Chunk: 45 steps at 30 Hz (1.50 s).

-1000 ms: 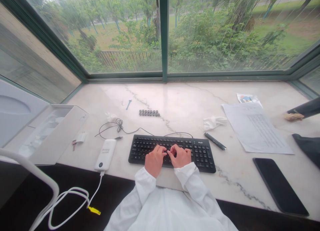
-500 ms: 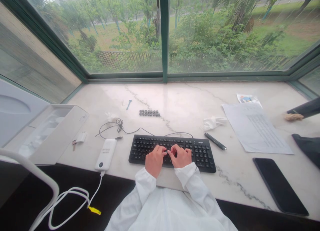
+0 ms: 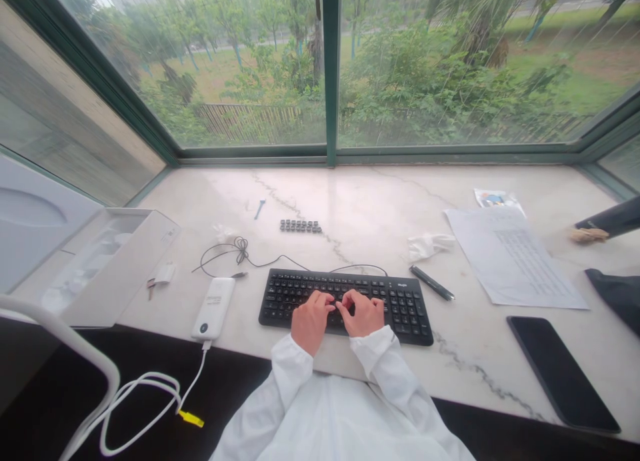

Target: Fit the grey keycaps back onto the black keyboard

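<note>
A black keyboard (image 3: 407,314) lies on the marble-patterned counter in front of me, with both hands over its middle. My left hand (image 3: 311,320) has its fingers bent together in a pinch, its tips just above the keys. Facing it, my right hand (image 3: 364,314) also curls its thumb and fingers into a pinch. The two sets of fingertips nearly meet. Whatever small thing may be between them is too tiny and hidden to name. Beyond the keyboard, loose black keycaps (image 3: 301,226) stand in two neat rows.
A blue tool (image 3: 259,209) lies left of the keycaps. Leftward are a white power bank (image 3: 214,308), a coiled black cable (image 3: 241,249) and an open white box (image 3: 127,268). To the right are a black pen (image 3: 433,282), crumpled plastic (image 3: 427,246), paper (image 3: 515,258) and a phone (image 3: 563,374).
Both hands stay over the same keys, with only a slight shift of the fingertips. The whole view has moved a little; nothing on the counter has changed place.
</note>
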Each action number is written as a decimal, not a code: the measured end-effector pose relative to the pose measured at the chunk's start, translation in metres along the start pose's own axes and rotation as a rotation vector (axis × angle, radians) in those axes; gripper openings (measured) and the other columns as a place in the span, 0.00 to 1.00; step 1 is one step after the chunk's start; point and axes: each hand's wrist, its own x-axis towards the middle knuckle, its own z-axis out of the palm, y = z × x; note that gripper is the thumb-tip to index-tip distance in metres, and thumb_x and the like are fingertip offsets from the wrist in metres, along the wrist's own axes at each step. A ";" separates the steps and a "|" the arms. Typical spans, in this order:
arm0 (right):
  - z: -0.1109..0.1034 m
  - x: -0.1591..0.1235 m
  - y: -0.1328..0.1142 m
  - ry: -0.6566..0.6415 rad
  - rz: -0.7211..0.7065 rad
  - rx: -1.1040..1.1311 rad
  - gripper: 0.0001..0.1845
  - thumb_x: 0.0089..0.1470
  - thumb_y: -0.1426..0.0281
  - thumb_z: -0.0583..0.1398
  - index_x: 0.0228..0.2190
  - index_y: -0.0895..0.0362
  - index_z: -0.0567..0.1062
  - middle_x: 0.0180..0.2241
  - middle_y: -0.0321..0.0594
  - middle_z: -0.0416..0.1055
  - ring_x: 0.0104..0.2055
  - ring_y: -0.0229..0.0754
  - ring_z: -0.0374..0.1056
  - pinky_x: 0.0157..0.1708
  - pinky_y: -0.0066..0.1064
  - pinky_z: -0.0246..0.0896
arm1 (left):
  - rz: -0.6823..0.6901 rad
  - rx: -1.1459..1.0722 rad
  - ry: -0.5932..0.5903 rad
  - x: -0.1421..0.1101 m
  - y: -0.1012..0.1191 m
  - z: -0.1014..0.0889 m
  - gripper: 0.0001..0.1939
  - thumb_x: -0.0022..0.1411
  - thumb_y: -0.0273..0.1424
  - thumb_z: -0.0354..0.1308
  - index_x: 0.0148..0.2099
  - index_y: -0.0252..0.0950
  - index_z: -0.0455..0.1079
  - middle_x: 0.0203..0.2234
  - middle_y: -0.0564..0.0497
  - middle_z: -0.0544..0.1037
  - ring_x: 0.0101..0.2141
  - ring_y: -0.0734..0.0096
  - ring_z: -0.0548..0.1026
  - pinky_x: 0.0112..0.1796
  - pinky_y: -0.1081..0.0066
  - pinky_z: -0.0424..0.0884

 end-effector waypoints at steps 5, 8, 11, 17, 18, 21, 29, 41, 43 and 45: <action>0.001 -0.001 0.000 0.005 -0.003 -0.009 0.04 0.48 0.68 0.56 0.24 0.55 0.68 0.21 0.28 0.70 0.27 0.33 0.64 0.35 0.32 0.37 | 0.003 -0.010 0.017 0.000 -0.001 0.002 0.08 0.62 0.37 0.53 0.43 0.45 0.68 0.39 0.57 0.74 0.33 0.76 0.75 0.28 0.78 0.63; 0.002 -0.001 0.001 0.015 -0.004 -0.014 0.05 0.48 0.68 0.56 0.23 0.55 0.68 0.21 0.28 0.69 0.27 0.32 0.64 0.35 0.32 0.37 | 0.003 0.003 0.011 0.000 0.000 0.003 0.08 0.63 0.37 0.52 0.43 0.45 0.69 0.39 0.56 0.74 0.33 0.76 0.75 0.27 0.78 0.63; 0.003 -0.001 0.001 0.015 -0.003 -0.006 0.05 0.48 0.68 0.56 0.23 0.55 0.68 0.21 0.28 0.70 0.27 0.33 0.64 0.35 0.32 0.37 | 0.003 0.030 0.009 -0.001 0.001 0.004 0.09 0.63 0.37 0.51 0.44 0.45 0.68 0.39 0.55 0.74 0.33 0.76 0.75 0.26 0.78 0.62; 0.003 -0.001 0.002 0.007 -0.005 0.004 0.04 0.48 0.69 0.56 0.24 0.55 0.68 0.21 0.29 0.70 0.28 0.34 0.65 0.36 0.32 0.37 | 0.005 0.071 0.021 -0.002 0.003 0.007 0.08 0.64 0.36 0.50 0.44 0.44 0.67 0.39 0.56 0.73 0.32 0.76 0.75 0.25 0.77 0.61; 0.003 -0.001 0.003 0.009 -0.005 0.002 0.04 0.48 0.69 0.56 0.24 0.55 0.68 0.21 0.28 0.70 0.28 0.33 0.65 0.36 0.32 0.37 | 0.006 0.074 0.020 -0.002 0.003 0.007 0.08 0.64 0.36 0.50 0.44 0.44 0.67 0.39 0.56 0.73 0.32 0.76 0.75 0.25 0.77 0.61; 0.004 -0.001 0.003 0.021 -0.008 -0.007 0.04 0.48 0.68 0.56 0.24 0.55 0.68 0.21 0.28 0.70 0.27 0.33 0.64 0.35 0.31 0.37 | 0.007 0.084 0.006 -0.001 0.003 0.007 0.09 0.65 0.36 0.48 0.44 0.44 0.67 0.40 0.55 0.73 0.32 0.76 0.75 0.25 0.77 0.62; 0.003 -0.001 0.002 0.005 -0.003 -0.014 0.05 0.49 0.68 0.55 0.24 0.55 0.67 0.22 0.30 0.70 0.27 0.34 0.64 0.35 0.32 0.37 | -0.005 0.091 -0.018 -0.001 0.005 0.005 0.10 0.65 0.37 0.47 0.45 0.44 0.67 0.40 0.53 0.72 0.33 0.75 0.75 0.26 0.77 0.62; 0.002 0.000 0.002 -0.007 0.006 0.020 0.04 0.49 0.69 0.55 0.24 0.55 0.68 0.22 0.29 0.70 0.27 0.34 0.64 0.36 0.31 0.38 | 0.011 0.092 0.023 -0.001 0.004 0.007 0.09 0.64 0.37 0.48 0.44 0.44 0.67 0.39 0.56 0.73 0.31 0.76 0.75 0.25 0.77 0.61; 0.002 0.000 0.002 -0.007 0.006 0.024 0.05 0.49 0.68 0.55 0.24 0.55 0.68 0.22 0.30 0.70 0.27 0.34 0.64 0.36 0.31 0.38 | 0.012 0.087 0.024 0.000 0.003 0.006 0.09 0.64 0.36 0.49 0.44 0.43 0.67 0.39 0.56 0.73 0.31 0.76 0.75 0.25 0.77 0.61; 0.002 0.000 0.002 -0.009 0.007 0.032 0.06 0.50 0.67 0.55 0.24 0.55 0.68 0.22 0.30 0.70 0.27 0.34 0.64 0.36 0.31 0.38 | 0.011 0.086 0.021 0.000 0.003 0.006 0.09 0.64 0.37 0.49 0.44 0.43 0.67 0.40 0.56 0.73 0.32 0.76 0.75 0.25 0.78 0.61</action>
